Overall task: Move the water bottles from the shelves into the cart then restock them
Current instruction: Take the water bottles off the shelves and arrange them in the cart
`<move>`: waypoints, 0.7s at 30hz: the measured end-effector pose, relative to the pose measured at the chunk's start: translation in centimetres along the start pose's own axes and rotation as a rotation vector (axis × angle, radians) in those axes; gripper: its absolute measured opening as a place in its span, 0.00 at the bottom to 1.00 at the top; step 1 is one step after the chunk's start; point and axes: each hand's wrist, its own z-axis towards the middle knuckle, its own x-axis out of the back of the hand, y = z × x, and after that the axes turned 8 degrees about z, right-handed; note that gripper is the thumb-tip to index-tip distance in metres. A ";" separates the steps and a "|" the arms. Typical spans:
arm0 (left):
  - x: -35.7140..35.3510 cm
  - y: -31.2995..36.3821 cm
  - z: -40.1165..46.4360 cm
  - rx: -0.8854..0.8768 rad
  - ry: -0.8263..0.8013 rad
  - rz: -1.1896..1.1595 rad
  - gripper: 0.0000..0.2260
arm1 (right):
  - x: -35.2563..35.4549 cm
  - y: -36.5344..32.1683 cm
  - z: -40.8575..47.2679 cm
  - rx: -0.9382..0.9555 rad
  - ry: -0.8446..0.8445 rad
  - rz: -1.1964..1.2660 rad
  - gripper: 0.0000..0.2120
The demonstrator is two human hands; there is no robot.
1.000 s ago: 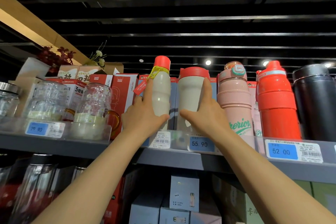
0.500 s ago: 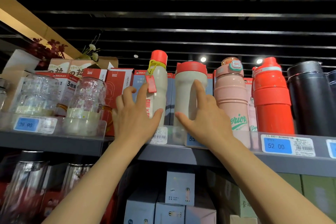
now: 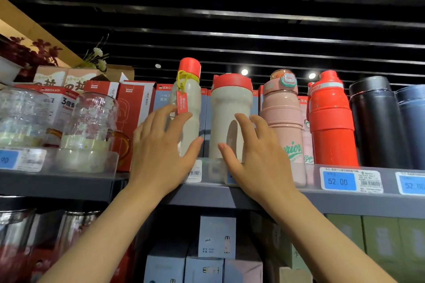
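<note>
Six water bottles were seen upright in a row on the top shelf (image 3: 230, 197): a slim cream bottle (image 3: 187, 108) with a red cap and tag, a wide cream bottle (image 3: 226, 112) with a red lid, a pink bottle (image 3: 281, 112), a red bottle (image 3: 331, 119), a black bottle (image 3: 377, 122) and a dark blue bottle (image 3: 412, 126) cut by the frame edge. What was inside them could not be told. The left hand (image 3: 161, 149) was spread loosely against the slim cream bottle, nothing gripped; the right hand (image 3: 253, 154) lay likewise open before the wide cream bottle. Two glass jugs (image 3: 92, 119) were set to the left, boxes (image 3: 135, 108) behind. Blue price labels (image 3: 338, 181) were fixed along the shelf edge, beneath a dark slatted ceiling.
</note>
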 end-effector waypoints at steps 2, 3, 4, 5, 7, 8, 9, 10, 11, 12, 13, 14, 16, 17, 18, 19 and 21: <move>0.0 0.0 -0.2 -0.074 0.060 -0.019 0.20 | -0.1 0.1 -0.4 0.013 0.038 -0.005 0.27; 0.0 0.0 -0.2 -0.111 0.091 -0.034 0.18 | -0.1 0.2 -0.7 0.013 0.037 -0.006 0.27; 0.0 0.1 -0.4 -0.144 0.114 -0.046 0.17 | -0.1 0.1 -1.1 0.014 0.034 0.000 0.27; 0.0 0.2 -0.5 -0.167 0.133 -0.052 0.15 | 0.1 0.1 -1.4 0.017 0.031 0.014 0.27; 0.2 0.4 -1.0 -0.173 0.158 -0.073 0.14 | 0.5 -0.1 -2.2 0.033 0.016 0.042 0.26; 0.4 0.6 -1.4 -0.163 0.159 -0.096 0.13 | 0.9 -0.3 -2.6 0.043 0.003 0.041 0.25; 0.7 0.8 -2.0 -0.150 0.149 -0.123 0.13 | 1.4 -0.5 -3.0 0.053 -0.007 0.027 0.24; 1.1 1.1 -2.7 -0.143 0.128 -0.142 0.13 | 2.1 -0.6 -3.3 0.061 -0.013 0.006 0.23; 1.8 1.5 -3.3 -0.141 0.098 -0.148 0.13 | 2.9 -0.8 -3.6 0.062 -0.020 -0.016 0.21; 2.6 1.9 -3.8 -0.143 0.064 -0.143 0.14 | 3.8 -1.0 -3.8 0.058 -0.029 -0.031 0.20; 3.4 2.5 -4.2 -0.142 0.027 -0.139 0.15 | 4.9 -1.2 -4.1 0.051 -0.039 -0.034 0.19; 4.4 3.1 -4.4 -0.135 -0.010 -0.144 0.16 | 6.0 -1.3 -4.4 0.047 -0.042 -0.026 0.19; 6.7 4.8 -4.6 -0.109 -0.062 -0.168 0.18 | 8.6 -1.7 -5.4 0.038 -0.049 0.016 0.20; 7.9 5.8 -4.9 -0.095 -0.077 -0.180 0.19 | 10.0 -2.0 -6.2 0.040 -0.055 0.041 0.20; 9.1 7.0 -5.4 -0.077 -0.090 -0.193 0.19 | 11.4 -2.1 -7.1 0.045 -0.065 0.060 0.21; 10.3 8.3 -6.4 -0.054 -0.108 -0.203 0.19 | 12.9 -2.1 -8.3 0.047 -0.088 0.070 0.21; 12.7 11.0 -9.2 -0.003 -0.164 -0.214 0.19 | 15.8 -1.8 -11.2 0.017 -0.189 0.115 0.21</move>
